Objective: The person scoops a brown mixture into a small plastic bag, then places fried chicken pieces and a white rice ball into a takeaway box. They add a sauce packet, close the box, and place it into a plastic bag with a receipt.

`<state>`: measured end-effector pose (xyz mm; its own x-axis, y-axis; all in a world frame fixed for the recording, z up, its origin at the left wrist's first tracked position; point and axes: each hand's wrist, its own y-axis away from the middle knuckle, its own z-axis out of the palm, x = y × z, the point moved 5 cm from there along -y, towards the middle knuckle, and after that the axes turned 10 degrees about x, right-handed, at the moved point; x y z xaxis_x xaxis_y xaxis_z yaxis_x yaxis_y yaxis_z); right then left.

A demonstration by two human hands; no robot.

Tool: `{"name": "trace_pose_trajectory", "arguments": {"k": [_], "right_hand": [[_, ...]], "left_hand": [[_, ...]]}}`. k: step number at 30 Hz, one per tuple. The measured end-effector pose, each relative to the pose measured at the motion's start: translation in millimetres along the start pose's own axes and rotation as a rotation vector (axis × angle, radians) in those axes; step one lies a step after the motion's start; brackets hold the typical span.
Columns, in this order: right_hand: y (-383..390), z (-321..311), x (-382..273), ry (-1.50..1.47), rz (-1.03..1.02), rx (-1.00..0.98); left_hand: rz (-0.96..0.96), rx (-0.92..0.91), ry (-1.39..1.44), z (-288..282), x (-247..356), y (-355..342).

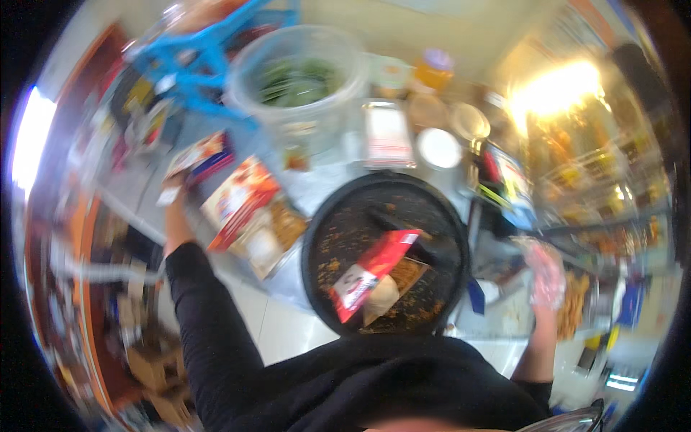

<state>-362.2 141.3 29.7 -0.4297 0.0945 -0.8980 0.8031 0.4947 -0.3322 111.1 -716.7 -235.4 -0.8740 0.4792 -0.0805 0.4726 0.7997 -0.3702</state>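
Packets look like the work in hand: my read is that the left hand [173, 189] is at the pack-handling step, up against the near end of a red-and-blue pack [205, 155] on the desk [309, 186]. Next move, as I judge it, calls for a sure hold on that pack's edge without dragging the red-and-white pouch [241, 198] just beside it.

Grip, left: fingers at the pack's edge, but blur hides them; can't tell if it's clenched on the pack or only touching. Grip, right: right hand [545, 281] wears a clear plastic glove, out at far right near brown fried food [574, 306]. Finger spread and any hold unclear, can't call it.

Red packet [349, 289] lies slantwise in the round black pan [314, 237], touched by neither hand; see-through part shows brown food. Loose brown crumbs around it. Clear tub [245, 90] with green leaves [299, 79] stands behind.
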Motion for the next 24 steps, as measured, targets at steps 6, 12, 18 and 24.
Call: {"name": "trace_pose_trajectory", "arguments": {"k": [6,12,18,24], "right_hand": [[0.1,-34.0,-24.7,1.002,-0.106,0.005],[14.1,-140.3,-27.6,0.184,-0.076,0.538],[113.2,-296.0,7.9,1.956,-0.002,0.665],[201.7,-380.7,84.1,1.592,0.496,0.918]], "left_hand": [[-0.037,-0.123,0.036,-6.5,36.5,-28.2],[-0.184,-0.171,0.075,-57.2,23.0,-12.3],[-0.301,-0.149,0.208,-124.5,-2.6,10.7],[-0.410,-0.040,0.466,-226.0,-29.0,34.7]]}}
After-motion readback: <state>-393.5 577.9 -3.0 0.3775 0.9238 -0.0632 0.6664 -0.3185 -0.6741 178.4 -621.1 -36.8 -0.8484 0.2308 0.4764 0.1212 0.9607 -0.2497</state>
